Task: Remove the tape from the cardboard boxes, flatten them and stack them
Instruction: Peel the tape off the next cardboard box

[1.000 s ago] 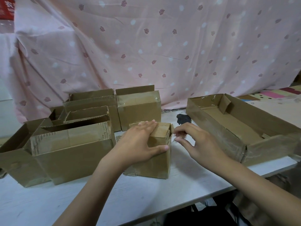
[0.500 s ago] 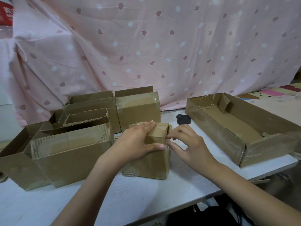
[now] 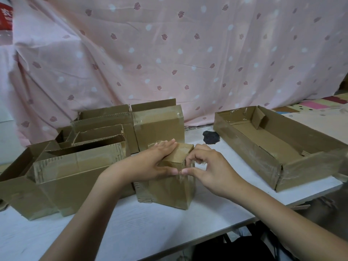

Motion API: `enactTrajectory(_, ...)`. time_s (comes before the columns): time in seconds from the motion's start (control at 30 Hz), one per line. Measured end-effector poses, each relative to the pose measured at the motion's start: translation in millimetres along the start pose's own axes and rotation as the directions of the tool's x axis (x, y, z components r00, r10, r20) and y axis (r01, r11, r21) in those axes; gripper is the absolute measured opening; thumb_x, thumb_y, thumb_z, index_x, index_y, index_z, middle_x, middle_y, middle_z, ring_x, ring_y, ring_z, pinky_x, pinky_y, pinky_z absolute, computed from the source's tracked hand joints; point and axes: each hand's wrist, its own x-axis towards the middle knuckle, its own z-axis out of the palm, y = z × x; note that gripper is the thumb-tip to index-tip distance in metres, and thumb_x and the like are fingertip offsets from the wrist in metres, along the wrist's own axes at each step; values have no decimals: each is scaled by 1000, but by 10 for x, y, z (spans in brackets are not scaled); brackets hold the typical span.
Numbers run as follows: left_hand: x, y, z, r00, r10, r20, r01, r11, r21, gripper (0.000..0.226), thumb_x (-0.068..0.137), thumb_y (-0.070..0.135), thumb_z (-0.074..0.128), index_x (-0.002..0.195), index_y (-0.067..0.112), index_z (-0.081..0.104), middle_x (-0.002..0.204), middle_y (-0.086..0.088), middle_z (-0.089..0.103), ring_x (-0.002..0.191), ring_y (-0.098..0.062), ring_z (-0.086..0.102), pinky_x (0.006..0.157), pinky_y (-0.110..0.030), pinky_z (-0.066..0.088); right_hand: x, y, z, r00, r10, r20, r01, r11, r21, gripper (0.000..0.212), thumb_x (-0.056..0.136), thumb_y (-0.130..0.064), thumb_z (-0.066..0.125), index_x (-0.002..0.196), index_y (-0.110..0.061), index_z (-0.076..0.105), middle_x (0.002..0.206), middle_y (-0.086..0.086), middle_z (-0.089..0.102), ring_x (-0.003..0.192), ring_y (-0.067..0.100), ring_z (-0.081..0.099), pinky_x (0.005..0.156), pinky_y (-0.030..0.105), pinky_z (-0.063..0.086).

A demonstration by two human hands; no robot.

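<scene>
Your small brown cardboard box (image 3: 167,187) stands upright on the white worktop (image 3: 131,228), near the front edge, just beside the pile of bigger open brown cardboard boxes (image 3: 75,166). Your left hand (image 3: 150,162) lies over the top of the small box with the fingers flat and the thumb down the front, so it presses and holds the box. Your right hand (image 3: 209,166) is at the top right corner, with thumb and finger close together at the clear tape (image 3: 185,178). It looks like a pinch on the tape's edge, but the tape is too thin and shiny to be sure.

To do this step well, I think you should keep the left hand pushing down so the box does not tip. Pull the tape slowly and low along the box side, so it comes off in one long piece and does not rip the card.

A second ago your right hand was a little apart from the corner, fingers loose. Now it has moved in, right up to the box, and its thumb nearly meets your left thumb. The box has stayed in its place.

The long flat brown cardboard tray box (image 3: 278,147) waits on the right, well apart.
</scene>
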Motion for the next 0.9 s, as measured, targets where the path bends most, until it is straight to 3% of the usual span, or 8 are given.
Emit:
enactTrajectory(0.13, -27, -59, -2, 999, 30, 32, -29, 999, -23, 91, 91, 42, 65, 158, 25, 7, 164, 13, -3, 148, 0, -7, 118, -15, -6, -78, -54, 18, 1000, 19, -9, -20, 1000, -17, 16, 78, -19, 84, 76, -20, 67, 81, -29, 54, 83, 2, 48, 74, 12, 33)
enactTrajectory(0.27, 13, -17, 6, 999, 26, 21, -26, 1000, -10, 89, 93, 37, 65, 158, 22, 7, 164, 11, -3, 141, 6, -8, 111, -9, -8, -73, -71, 13, 999, 13, -32, -13, 1000, 27, 14, 76, -12, 83, 75, -16, 70, 76, -29, 55, 84, 1, 49, 73, 11, 34)
enactTrajectory(0.47, 40, -6, 24, 1000, 9, 8, -9, 1000, 13, 87, 95, 39, 62, 159, 20, 7, 165, 8, -3, 150, -5, -4, 116, -15, -7, -74, -67, 116, 993, 1, -115, 1, 1000, 20, 16, 73, -14, 77, 70, -18, 62, 78, -11, 57, 87, 10, 48, 80, 31, 41)
enactTrajectory(0.67, 63, 1, 34, 1000, -6, -3, 6, 1000, 27, 85, 96, 38, 60, 159, 18, 7, 165, 4, -2, 151, -9, -3, 119, -19, -5, -127, -15, 203, 961, -183, -206, 167, 982, -91, 14, 76, -13, 72, 74, -17, 59, 81, -14, 54, 88, 5, 48, 80, 35, 42)
enactTrajectory(0.9, 102, 81, 40, 1000, -9, 0, 9, 999, 54, 83, 97, 40, 57, 159, 17, 6, 166, 3, -3, 152, -11, -3, 122, -28, -3, -161, 188, 80, 908, -398, -131, 341, 884, -321, 14, 87, -11, 75, 83, -14, 62, 89, -11, 56, 93, 11, 50, 89, 37, 36)
